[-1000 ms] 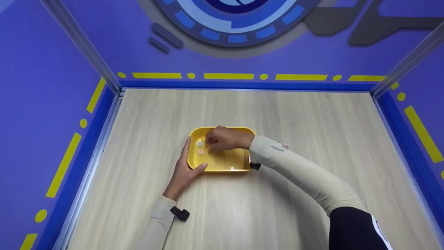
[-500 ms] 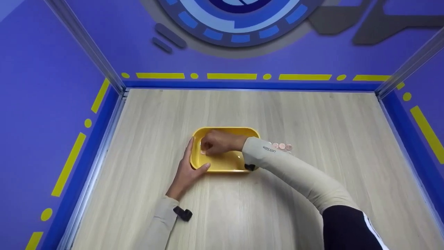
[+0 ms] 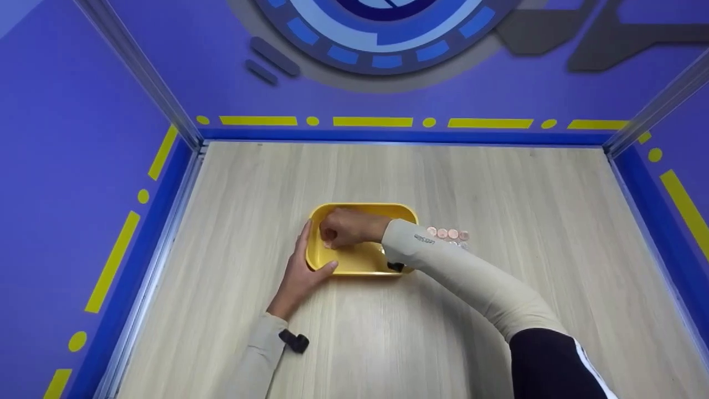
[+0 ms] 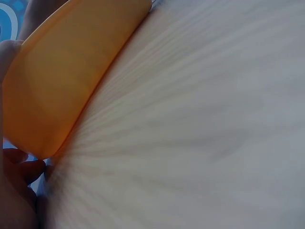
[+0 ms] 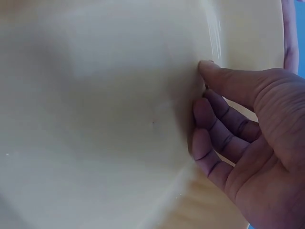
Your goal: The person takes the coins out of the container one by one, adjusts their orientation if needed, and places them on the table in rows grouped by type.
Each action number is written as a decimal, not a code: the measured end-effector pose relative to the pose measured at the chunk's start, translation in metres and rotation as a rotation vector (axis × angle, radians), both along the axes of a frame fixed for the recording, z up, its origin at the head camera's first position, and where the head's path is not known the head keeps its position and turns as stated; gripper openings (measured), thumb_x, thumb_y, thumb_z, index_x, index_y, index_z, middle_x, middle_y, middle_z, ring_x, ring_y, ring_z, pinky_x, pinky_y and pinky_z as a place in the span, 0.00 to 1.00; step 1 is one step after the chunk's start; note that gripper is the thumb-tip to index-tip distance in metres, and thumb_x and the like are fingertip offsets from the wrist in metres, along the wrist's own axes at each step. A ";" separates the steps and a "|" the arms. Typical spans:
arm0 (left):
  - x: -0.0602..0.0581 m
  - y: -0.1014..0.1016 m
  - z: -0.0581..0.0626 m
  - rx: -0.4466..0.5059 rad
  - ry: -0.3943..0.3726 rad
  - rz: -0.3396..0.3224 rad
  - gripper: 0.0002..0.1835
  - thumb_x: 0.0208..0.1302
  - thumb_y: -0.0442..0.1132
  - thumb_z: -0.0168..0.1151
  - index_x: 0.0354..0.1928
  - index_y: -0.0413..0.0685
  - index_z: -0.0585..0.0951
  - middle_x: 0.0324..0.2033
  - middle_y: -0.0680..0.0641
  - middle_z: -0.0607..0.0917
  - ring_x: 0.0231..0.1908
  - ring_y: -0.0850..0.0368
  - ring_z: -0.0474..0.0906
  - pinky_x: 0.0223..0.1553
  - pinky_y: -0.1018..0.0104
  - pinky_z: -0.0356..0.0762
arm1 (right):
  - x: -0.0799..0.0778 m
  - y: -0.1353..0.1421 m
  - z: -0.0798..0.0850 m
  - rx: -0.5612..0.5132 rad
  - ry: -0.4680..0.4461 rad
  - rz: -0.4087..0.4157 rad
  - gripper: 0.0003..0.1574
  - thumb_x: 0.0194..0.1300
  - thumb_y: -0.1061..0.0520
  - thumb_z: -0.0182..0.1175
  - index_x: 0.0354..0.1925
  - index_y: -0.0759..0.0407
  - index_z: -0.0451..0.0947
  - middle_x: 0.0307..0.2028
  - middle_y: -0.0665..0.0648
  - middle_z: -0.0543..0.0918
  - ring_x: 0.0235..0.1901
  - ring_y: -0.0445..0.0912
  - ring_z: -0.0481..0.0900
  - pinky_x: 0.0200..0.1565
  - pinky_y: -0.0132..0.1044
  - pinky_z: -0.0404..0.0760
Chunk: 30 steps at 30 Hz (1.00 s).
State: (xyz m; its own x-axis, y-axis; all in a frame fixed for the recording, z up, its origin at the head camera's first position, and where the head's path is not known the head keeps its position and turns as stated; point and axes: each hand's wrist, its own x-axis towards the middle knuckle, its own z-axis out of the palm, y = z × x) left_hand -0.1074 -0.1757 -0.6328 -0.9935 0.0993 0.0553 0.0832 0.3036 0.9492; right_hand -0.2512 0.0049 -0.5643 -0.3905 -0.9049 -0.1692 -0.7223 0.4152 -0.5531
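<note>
A yellow rectangular container [image 3: 365, 266] with rounded corners sits on the table. My left hand [image 3: 297, 277] holds its left end, fingers along the outer side wall and thumb over the front rim. In the left wrist view the container's outer wall [image 4: 62, 71] rises beside the hand. My right hand [image 3: 349, 226] reaches inside, fingers curled and thumb toward the index finger, pinching at the floor near the left end. A copper coin [image 3: 328, 245] shows partly below these fingertips. What the right hand [image 5: 257, 133] pinches is mostly hidden behind the thumb and fingers.
Several copper coins [image 3: 453, 234] lie in a row on the wooden table [image 3: 354, 332] right of the container, with silver coins [image 3: 455, 244] partly hidden behind the right sleeve [image 3: 443, 260]. Blue-purple panels [image 3: 354, 105] enclose the table at the back and sides.
My right hand has moved slightly left and down onto the spot where a silver coin was showing, covering it. The sleeve's shift uncovers more of the coin row. The left hand keeps its hold.
</note>
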 end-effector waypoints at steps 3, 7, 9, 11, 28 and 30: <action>-0.001 0.001 0.000 0.000 -0.001 0.000 0.62 0.67 0.51 0.79 0.91 0.60 0.45 0.85 0.48 0.61 0.73 0.50 0.73 0.70 0.53 0.73 | 0.000 0.000 0.001 0.031 0.014 -0.001 0.04 0.75 0.62 0.70 0.45 0.63 0.87 0.33 0.53 0.82 0.33 0.46 0.75 0.39 0.34 0.73; -0.002 0.002 -0.002 -0.001 -0.004 -0.004 0.62 0.67 0.51 0.79 0.91 0.62 0.45 0.86 0.49 0.60 0.74 0.50 0.71 0.72 0.49 0.71 | 0.000 0.000 0.002 0.064 0.004 -0.008 0.05 0.76 0.62 0.70 0.46 0.64 0.87 0.34 0.54 0.82 0.34 0.46 0.75 0.39 0.35 0.73; -0.002 0.002 -0.002 0.002 -0.001 -0.005 0.62 0.67 0.51 0.79 0.91 0.62 0.45 0.86 0.48 0.59 0.75 0.49 0.71 0.72 0.48 0.71 | 0.001 0.001 0.002 0.075 -0.004 -0.013 0.05 0.76 0.61 0.70 0.46 0.64 0.87 0.34 0.54 0.83 0.33 0.46 0.75 0.39 0.35 0.74; -0.002 0.002 -0.002 0.002 0.002 -0.004 0.62 0.67 0.51 0.79 0.91 0.62 0.46 0.86 0.48 0.59 0.75 0.49 0.70 0.73 0.47 0.70 | 0.001 0.001 0.002 0.094 -0.006 -0.020 0.05 0.76 0.61 0.70 0.47 0.62 0.87 0.34 0.53 0.83 0.33 0.46 0.76 0.39 0.34 0.74; -0.002 0.002 -0.003 -0.034 0.022 0.026 0.62 0.65 0.53 0.79 0.91 0.62 0.48 0.85 0.46 0.62 0.74 0.47 0.71 0.73 0.45 0.68 | 0.004 0.011 0.005 0.075 -0.017 -0.032 0.02 0.73 0.65 0.68 0.40 0.61 0.83 0.27 0.47 0.77 0.27 0.40 0.72 0.31 0.32 0.69; -0.003 0.001 -0.003 -0.030 0.013 0.025 0.62 0.65 0.53 0.79 0.91 0.64 0.47 0.85 0.47 0.63 0.73 0.48 0.73 0.72 0.46 0.69 | 0.005 0.015 0.007 0.048 -0.029 -0.035 0.02 0.73 0.67 0.67 0.40 0.63 0.84 0.28 0.48 0.78 0.27 0.40 0.73 0.32 0.32 0.70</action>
